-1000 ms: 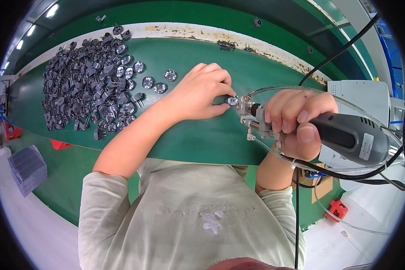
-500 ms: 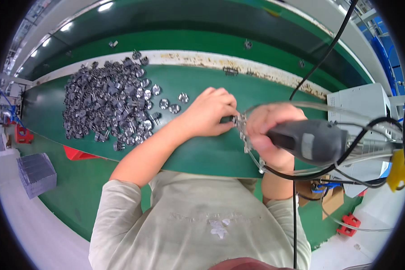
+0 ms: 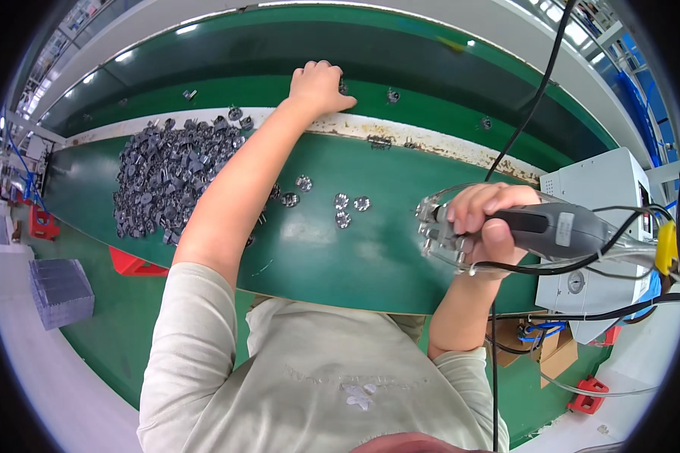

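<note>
My left hand (image 3: 319,89) reaches over the white rail to the far green belt (image 3: 264,84), thumb stretched away from the fingers. Beside its fingertips is a small dark round part (image 3: 343,87), partly hidden. In my right hand (image 3: 493,214) is a grey corded power screwdriver (image 3: 570,230), its metal head (image 3: 437,225) pointing left above the green table. Three small round silvery parts (image 3: 342,201) lie on the table between the pile and the screwdriver head. My left forearm partly covers a large pile of similar dark parts (image 3: 159,181).
A rust-stained white rail (image 3: 431,142) divides table from belt; a dark piece (image 3: 379,141) lies on it. More parts (image 3: 393,96) sit on the belt. A white machine with a gauge (image 3: 597,189) stands right. Black cables (image 3: 533,113) and clear hoses run around the screwdriver.
My left hand has moved from the screwdriver head up and away to the far belt. The screwdriver has shifted slightly right. Three round parts on the table have come into view.
</note>
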A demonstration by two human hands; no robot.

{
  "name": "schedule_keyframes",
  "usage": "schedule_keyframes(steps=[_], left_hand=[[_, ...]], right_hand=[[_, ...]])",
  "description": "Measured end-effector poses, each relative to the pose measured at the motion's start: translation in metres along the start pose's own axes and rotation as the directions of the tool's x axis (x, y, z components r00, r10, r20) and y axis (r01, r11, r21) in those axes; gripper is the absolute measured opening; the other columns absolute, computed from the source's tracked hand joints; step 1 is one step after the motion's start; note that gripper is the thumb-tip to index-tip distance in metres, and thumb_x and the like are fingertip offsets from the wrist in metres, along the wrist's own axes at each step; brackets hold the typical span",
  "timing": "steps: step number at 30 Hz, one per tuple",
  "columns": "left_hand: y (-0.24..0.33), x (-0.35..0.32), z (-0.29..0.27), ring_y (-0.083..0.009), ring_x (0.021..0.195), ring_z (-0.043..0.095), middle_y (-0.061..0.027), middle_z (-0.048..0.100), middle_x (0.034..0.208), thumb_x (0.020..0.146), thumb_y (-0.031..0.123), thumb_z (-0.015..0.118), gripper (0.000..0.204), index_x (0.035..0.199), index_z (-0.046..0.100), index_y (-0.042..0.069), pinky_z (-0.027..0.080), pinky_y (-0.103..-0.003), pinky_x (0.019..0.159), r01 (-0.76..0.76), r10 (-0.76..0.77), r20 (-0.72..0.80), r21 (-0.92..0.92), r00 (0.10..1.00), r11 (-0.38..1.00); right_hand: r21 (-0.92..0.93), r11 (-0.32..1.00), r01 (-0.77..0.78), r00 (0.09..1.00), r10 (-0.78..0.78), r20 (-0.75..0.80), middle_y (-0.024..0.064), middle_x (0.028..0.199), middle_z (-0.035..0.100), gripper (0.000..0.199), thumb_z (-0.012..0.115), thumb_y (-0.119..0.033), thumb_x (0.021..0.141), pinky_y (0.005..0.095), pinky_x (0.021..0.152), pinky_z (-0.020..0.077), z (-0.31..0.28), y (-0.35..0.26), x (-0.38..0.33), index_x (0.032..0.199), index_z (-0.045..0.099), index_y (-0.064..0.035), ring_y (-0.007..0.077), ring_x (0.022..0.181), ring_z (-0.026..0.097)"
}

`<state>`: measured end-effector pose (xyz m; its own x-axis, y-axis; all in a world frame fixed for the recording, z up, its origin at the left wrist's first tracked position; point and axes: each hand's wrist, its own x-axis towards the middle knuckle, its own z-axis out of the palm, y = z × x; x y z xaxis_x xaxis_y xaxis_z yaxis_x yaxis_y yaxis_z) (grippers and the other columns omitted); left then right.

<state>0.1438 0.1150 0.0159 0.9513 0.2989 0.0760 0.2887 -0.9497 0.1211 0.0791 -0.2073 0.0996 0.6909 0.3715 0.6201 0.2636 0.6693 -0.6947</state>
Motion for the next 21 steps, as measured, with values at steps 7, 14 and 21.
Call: schedule_keyframes(steps=[7,14,21], left_hand=[[0.065,0.014,0.029,-0.0325,0.126,0.055,-0.0143,0.063,0.128,0.085,0.047,0.074,0.055,0.124,0.068,0.008,0.044,-0.048,0.105,-0.127,0.120,-0.062,-0.126,0.991,0.984],[0.083,-0.092,-0.009,-0.0338,0.106,0.062,-0.0125,0.069,0.104,0.083,0.019,0.072,0.038,0.118,0.066,0.006,0.048,-0.046,0.095,-0.429,0.399,-0.161,-0.421,0.903,0.799],[0.076,-0.177,-0.004,-0.0272,0.107,0.061,-0.0058,0.069,0.107,0.075,0.018,0.081,0.047,0.120,0.068,0.009,0.044,-0.042,0.099,-0.531,0.572,-0.111,-0.547,0.812,0.648]], right_hand=[[0.016,1.000,-0.024,0.999,0.025,-0.021,0.0086,0.069,0.058,0.030,0.083,-0.004,0.082,0.0348,0.055,0.0514,0.003,0.001,0.000,0.097,0.056,-0.0014,0.0187,0.058,0.056],[0.030,0.999,0.017,1.000,-0.017,-0.023,0.0065,0.067,0.054,0.033,0.080,-0.020,0.089,0.0368,0.054,0.0494,-0.009,-0.009,0.000,0.098,0.053,-0.0027,0.0192,0.055,0.054],[0.065,0.996,-0.060,0.994,0.053,0.099,0.0078,0.068,0.057,0.031,0.080,-0.013,0.086,0.0368,0.054,0.0512,-0.003,-0.006,0.003,0.097,0.053,-0.0028,0.0185,0.054,0.056]])
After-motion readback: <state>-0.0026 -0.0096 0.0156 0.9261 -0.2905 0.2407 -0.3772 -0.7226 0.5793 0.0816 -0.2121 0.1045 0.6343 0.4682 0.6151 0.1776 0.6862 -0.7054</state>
